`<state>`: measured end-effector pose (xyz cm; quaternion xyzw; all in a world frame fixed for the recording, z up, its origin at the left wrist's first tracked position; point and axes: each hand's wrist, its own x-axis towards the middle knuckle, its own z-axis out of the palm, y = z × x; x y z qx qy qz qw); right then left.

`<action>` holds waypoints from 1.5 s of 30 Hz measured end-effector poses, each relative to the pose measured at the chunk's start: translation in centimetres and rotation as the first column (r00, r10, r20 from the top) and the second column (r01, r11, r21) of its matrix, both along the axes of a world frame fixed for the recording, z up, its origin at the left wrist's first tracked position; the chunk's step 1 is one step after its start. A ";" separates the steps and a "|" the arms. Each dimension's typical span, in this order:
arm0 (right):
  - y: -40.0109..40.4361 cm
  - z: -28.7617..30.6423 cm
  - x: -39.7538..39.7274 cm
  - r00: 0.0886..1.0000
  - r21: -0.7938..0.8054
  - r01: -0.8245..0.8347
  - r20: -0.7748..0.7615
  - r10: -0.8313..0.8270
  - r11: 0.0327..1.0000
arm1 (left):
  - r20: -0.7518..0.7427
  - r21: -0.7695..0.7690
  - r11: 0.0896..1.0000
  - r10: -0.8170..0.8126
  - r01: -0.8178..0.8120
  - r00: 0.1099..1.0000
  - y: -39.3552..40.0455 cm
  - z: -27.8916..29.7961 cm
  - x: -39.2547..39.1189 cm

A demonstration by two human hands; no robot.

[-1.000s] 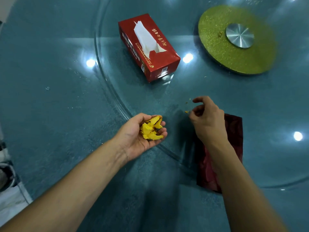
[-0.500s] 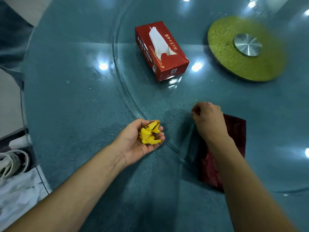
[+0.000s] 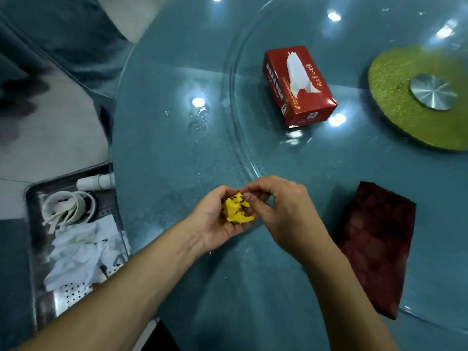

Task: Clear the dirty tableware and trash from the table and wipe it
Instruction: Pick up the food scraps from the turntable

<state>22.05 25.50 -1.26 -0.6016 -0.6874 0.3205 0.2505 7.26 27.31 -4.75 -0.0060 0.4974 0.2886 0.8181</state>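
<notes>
My left hand (image 3: 215,224) is cupped palm up over the near part of the teal glass table (image 3: 177,148), holding a clump of yellow peel scraps (image 3: 236,210). My right hand (image 3: 281,209) is right beside it, its fingertips pinched together at the top of the clump; what they pinch is too small to see. A dark red cloth (image 3: 377,247) lies flat on the table to the right of my right hand.
A red tissue box (image 3: 298,84) stands on the glass turntable, with the green turntable hub (image 3: 405,110) at far right. Beside the table at lower left is a metal tray (image 3: 73,295) holding white crumpled tissues (image 3: 78,254) and white dishes (image 3: 68,206).
My right hand left the crumb spot on the table and came over to my left palm. The view swung left, bringing the metal tray into sight.
</notes>
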 end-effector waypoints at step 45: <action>1.8 -20.1 -44.4 0.930 -0.214 -0.269 0.197 0.311 0.939 | -0.397 -0.070 0.796 0.530 -0.601 0.749 0.4 -21.3 -50.8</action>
